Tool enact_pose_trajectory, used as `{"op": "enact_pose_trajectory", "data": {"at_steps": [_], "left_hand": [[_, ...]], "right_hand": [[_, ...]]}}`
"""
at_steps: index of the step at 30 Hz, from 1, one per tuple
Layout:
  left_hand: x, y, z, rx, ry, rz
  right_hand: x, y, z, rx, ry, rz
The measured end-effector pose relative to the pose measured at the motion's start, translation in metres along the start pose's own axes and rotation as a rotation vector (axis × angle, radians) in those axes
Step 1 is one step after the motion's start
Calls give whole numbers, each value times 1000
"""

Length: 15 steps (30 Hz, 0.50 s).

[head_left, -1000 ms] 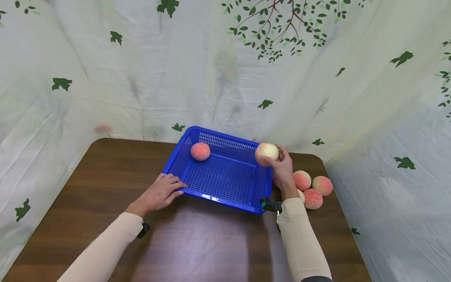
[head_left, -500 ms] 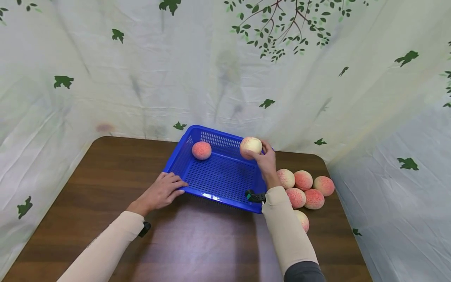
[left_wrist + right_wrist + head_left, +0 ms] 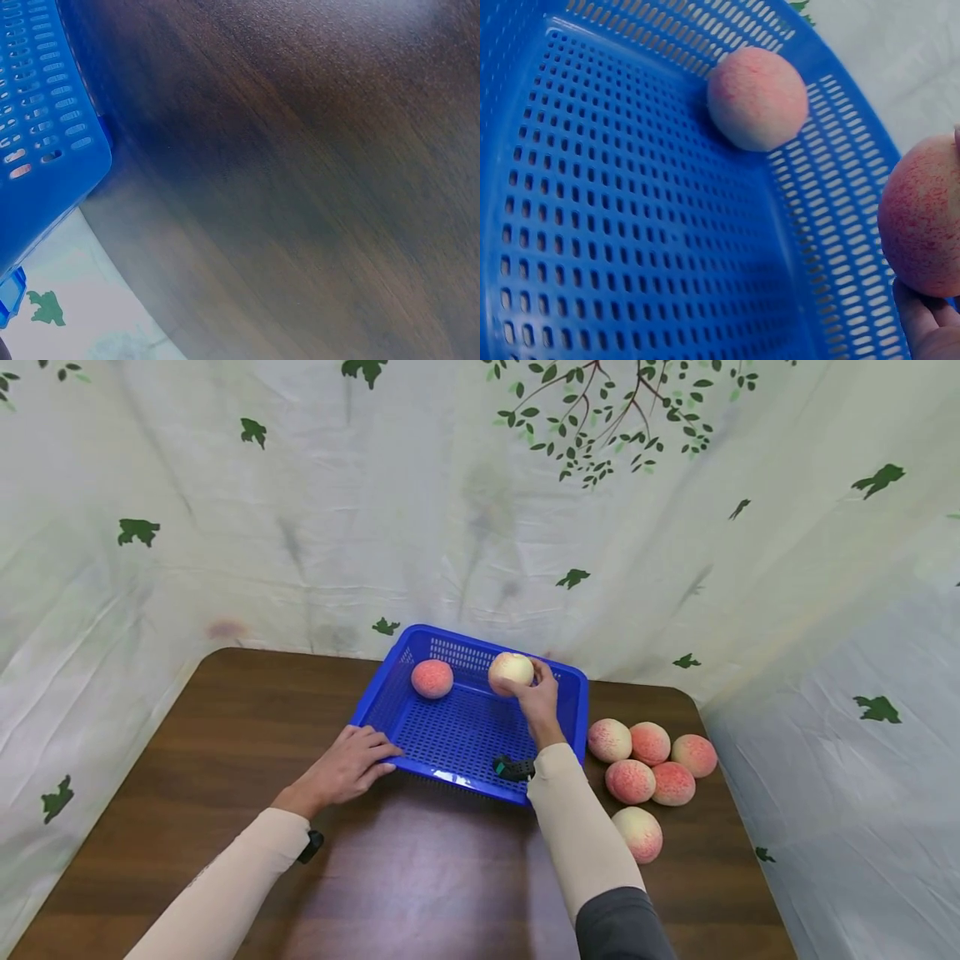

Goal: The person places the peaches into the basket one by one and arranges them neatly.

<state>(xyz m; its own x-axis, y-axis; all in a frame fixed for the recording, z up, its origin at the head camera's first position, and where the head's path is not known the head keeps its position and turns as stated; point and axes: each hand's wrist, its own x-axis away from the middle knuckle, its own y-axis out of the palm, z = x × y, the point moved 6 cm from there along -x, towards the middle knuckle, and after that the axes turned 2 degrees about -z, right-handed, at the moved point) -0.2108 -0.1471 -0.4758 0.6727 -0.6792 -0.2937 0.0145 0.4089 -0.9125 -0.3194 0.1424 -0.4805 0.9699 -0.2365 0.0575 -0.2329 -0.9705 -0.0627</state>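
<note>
A pale yellow and pink peach [image 3: 511, 673] is in my right hand [image 3: 538, 703], held between thumb and fingers above the right half of a blue plastic basket [image 3: 457, 783]. The right wrist view shows that held peach [image 3: 924, 217] at its right edge, with fingertips beneath it. Inside the basket, a pinker peach [image 3: 432, 679] lies in the far left corner, against the wall in the right wrist view. My left hand [image 3: 347, 766] grips the basket's rim at its near left corner; the underside of its fingers is hidden.
Several more peaches [image 3: 631, 782] sit in a loose group right of the basket, with one peach [image 3: 637, 834] nearer me beside my right forearm. The brown wooden table [image 3: 420, 893] ends against a leaf-printed white curtain [image 3: 315, 527] behind and at the sides.
My right hand has carried the peach leftward from the basket's right rim to over its inside. The peaches on the table have come into fuller view. My left hand stays on the rim.
</note>
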Motion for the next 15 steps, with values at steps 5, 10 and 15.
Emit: {"op": "enact_pose_trajectory", "data": {"at_steps": [5,10,15], "left_hand": [[1,-1,-1,-4,-6,-11],[1,-2,-1,-4,-7,-11],[1,-2,-1,-9,-10,-22]], "right_hand": [[-4,15,11,14,33,4],[-5,28,19,32,47,-6],[-4,36,27,70,79,4]]}}
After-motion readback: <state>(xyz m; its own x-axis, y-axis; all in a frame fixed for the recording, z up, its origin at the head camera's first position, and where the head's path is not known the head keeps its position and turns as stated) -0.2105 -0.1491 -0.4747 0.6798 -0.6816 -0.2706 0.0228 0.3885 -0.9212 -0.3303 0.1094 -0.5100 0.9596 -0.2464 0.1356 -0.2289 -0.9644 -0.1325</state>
